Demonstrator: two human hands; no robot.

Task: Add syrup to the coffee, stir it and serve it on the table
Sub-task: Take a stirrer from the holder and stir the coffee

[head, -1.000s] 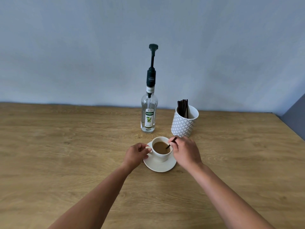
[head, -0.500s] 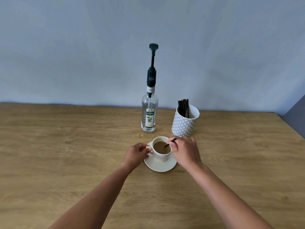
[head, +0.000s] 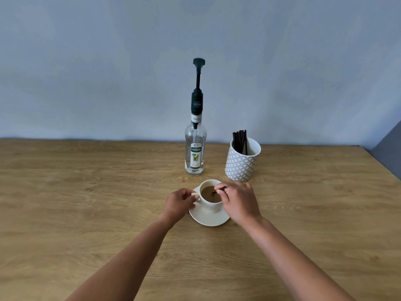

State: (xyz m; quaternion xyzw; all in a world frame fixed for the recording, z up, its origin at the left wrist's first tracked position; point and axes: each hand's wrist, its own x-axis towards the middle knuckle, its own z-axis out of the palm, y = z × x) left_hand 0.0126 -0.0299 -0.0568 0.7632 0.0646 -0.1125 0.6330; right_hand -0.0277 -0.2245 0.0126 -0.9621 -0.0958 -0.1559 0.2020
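Note:
A white cup (head: 211, 205) of light brown coffee stands on a white saucer (head: 208, 219) in the middle of the wooden table (head: 86, 203). My left hand (head: 179, 202) pinches the cup's handle from the left. My right hand (head: 238, 202) reaches over the cup's right rim and holds a thin dark stirrer (head: 219, 190), whose tip dips into the coffee. Behind the cup stands a clear syrup bottle (head: 194, 153) with a tall black pump on top.
A white patterned pot (head: 242, 162) holding several dark stirrers stands right of the bottle. A pale blue wall runs along the table's far edge. The table's right edge slants past the pot at the far right.
The stirrer's tip has shifted inside the cup and my right hand's fingers have moved slightly toward the cup's middle. My left hand stays on the handle.

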